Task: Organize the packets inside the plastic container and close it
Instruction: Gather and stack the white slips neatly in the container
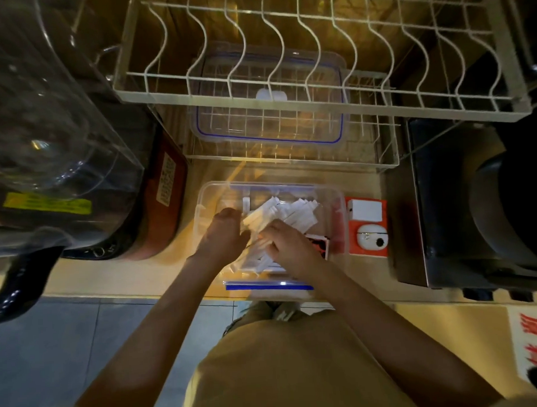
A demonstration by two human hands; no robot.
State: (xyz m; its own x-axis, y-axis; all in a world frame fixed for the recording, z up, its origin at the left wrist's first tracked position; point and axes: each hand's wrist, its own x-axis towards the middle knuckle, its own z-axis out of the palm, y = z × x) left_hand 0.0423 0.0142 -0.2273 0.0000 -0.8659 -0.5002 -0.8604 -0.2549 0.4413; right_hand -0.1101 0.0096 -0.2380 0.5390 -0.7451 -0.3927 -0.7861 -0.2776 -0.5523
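Note:
A clear plastic container (334,198) with blue clips stands open on the counter's front edge. Inside lie several long white packets (287,213) and a dark red-and-black packet (319,245). Both my hands are inside the container. My left hand (224,235) curls its fingers round a bundle of white packets at the left. My right hand (288,249) grips the same bundle from the right. The clear lid (270,130) with a blue seal lies on the lower wire shelf behind the container.
A white wire dish rack (288,102) hangs over the back of the counter. A large clear jug (45,135) with a dark handle stands left, with a brown appliance beside it. An orange box (367,227) sits right of the container, then a black appliance (474,202).

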